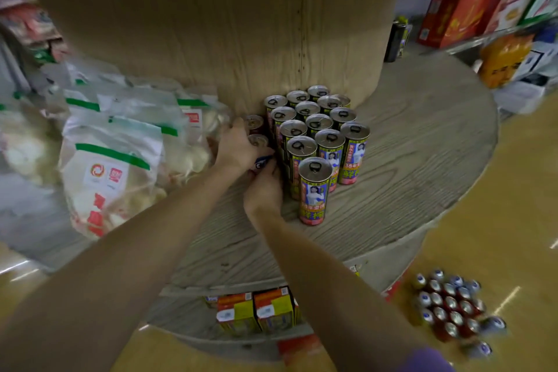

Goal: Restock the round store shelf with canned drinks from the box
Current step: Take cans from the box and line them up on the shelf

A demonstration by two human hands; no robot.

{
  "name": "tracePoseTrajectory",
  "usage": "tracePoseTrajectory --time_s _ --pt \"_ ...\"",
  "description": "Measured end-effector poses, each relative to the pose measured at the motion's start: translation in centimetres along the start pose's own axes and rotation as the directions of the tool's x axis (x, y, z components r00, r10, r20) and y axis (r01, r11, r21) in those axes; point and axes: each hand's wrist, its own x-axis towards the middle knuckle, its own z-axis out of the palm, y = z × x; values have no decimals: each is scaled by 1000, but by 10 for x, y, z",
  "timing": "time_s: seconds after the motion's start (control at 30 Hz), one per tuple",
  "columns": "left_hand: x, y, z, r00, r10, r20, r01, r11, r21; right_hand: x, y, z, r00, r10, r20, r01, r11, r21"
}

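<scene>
Far left of the round shelf: clear bags of white snacks, not part of my job. Next, my left hand is curled around the short red cans tucked against the central column; it grips the nearer one. Just beside it, my right hand closes on a blue-and-white can, mostly hidden, so exact grip unclear. Right of that, a tight block of tall yellow cans stands upright. Floor, far right: a cluster of loose cans waiting; no box visible. Judgement: restock partly done, many cans left.
</scene>
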Motion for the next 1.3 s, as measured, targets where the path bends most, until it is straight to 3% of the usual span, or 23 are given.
tracePoseTrajectory --time_s 0.27,0.47,0.6,0.67,0.77,1.0,1.1,1.2,1.3 --pt "8 -6 -1 999 51 4 -51 998 -23 7 -14 3 998 56 -21 -58 995 -85" --pt "3 -16 -15 985 112 128 -113 994 0 -7 -25 -15 994 95 51 -89 989 -115" --pt "-11 -23 -24 980 148 130 -151 988 14 -24 -30 -28 989 117 93 -105 986 -132" --pt "-22 -25 -26 970 167 178 -167 986 -18 -37 -27 -35 995 82 54 -75 990 -122" --pt "-40 -26 -25 934 225 279 -214 974 -68 -61 -17 -48 999 -18 -28 13 990 -142" --pt "-87 -14 -4 834 379 402 -361 925 -123 -127 20 -96 994 -65 -83 49 982 -181" --pt "-115 2 9 773 437 460 -407 898 -170 -155 40 -123 994 -2 -113 -26 967 -253" --pt "-142 19 31 686 512 517 -451 857 -250 -176 66 -148 971 88 -223 -130 975 -179" --pt "-172 40 55 654 533 538 -470 843 -263 -199 91 -175 934 175 -310 -223 966 -129"
